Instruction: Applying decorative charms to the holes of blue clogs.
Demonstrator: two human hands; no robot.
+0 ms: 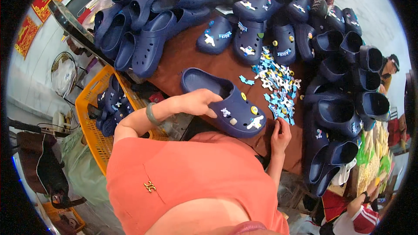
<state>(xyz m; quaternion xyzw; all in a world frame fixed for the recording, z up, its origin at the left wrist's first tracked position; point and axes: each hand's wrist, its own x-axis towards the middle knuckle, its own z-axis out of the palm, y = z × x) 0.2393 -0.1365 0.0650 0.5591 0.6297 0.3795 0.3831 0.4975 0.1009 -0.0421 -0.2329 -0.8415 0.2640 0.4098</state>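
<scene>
A navy clog with vent holes is tilted over the near edge of the brown table, its toe pointing right. My left hand grips it by the side near the heel opening. White figure charms and yellow round ones sit in its upper. Right of the clog, my right hand has its fingertips pinched together on a blue shoe charm at the near end of a loose charm pile. The pile mixes blue, white and yellow pieces. One blue charm lies apart, to the pile's left.
Plain navy clogs are heaped at the far left. Decorated clogs stand behind the charms, and more clogs line the right edge. A yellow crate holding clogs stands at left. Other people are at the right.
</scene>
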